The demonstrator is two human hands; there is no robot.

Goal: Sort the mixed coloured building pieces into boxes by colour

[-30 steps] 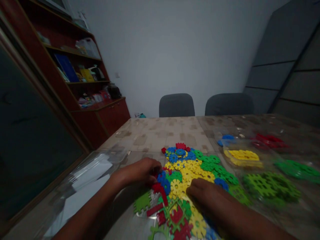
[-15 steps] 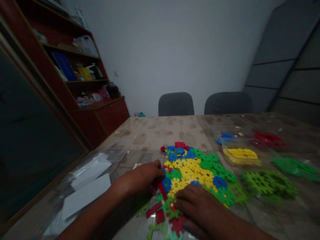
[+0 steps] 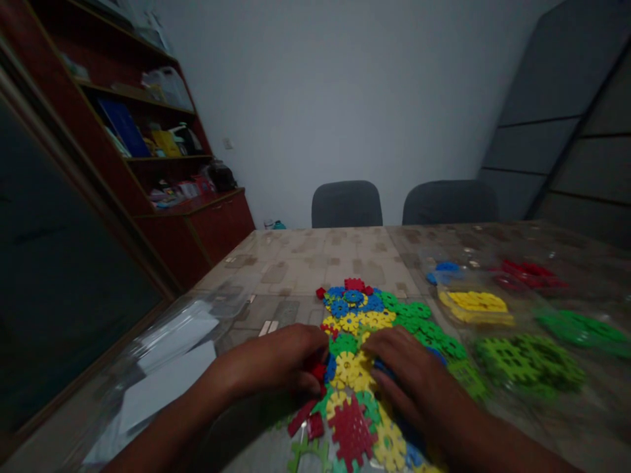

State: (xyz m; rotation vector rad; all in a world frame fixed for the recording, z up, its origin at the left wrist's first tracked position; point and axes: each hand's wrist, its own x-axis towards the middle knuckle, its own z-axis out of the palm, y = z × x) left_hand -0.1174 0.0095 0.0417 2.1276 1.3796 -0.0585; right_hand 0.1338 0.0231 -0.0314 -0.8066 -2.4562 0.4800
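L hand (image 3: 283, 360): fingers part-curled round red pcs (image 3: 318, 372), firm grip unclear. Mid-table: mixed pile (image 3: 362, 320); red toothed plate (image 3: 351, 431) at near end now uncovered, so prob easier to get at. R hand (image 3: 411, 374) since moved fwd, fingers bent over pile; can't tell if holding.

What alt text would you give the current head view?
A person's left hand and right hand are over a spread of red, yellow, green and blue toothed pieces on a patterned table. Clear containers of similar pieces sit on the right, white sheets on the left.
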